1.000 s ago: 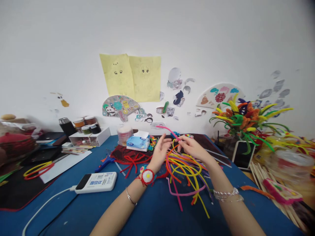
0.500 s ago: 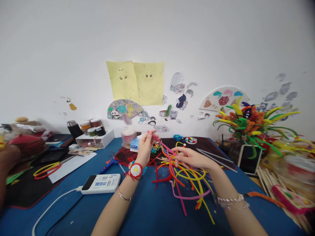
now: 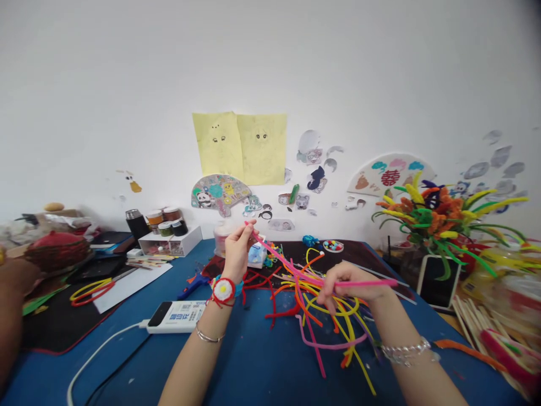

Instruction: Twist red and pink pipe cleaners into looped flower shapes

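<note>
Between my hands stretches a pink pipe cleaner (image 3: 276, 250). My left hand (image 3: 237, 248) pinches it close to its upper left end. Its other end passes through the curled fingers of my right hand (image 3: 349, 286) and sticks out to the right over the back of the hand. Beneath my right hand lies a loose pile of pipe cleaners (image 3: 321, 304) in yellow, orange, pink and purple. Several red pipe cleaners (image 3: 270, 293) lie just left of the pile.
A white power bank (image 3: 177, 317) with a cable and a blue glue gun (image 3: 193, 285) lie left. A vase of pipe-cleaner flowers (image 3: 431, 208) and a phone (image 3: 438, 281) stand right. A small dish of pompoms (image 3: 333, 246) sits behind. Another person's arm (image 3: 12, 304) shows far left.
My right hand has slid right along the pink pipe cleaner, drawing apart from my left hand. The pipe cleaner's right end now extends past my right hand. The view has shifted slightly.
</note>
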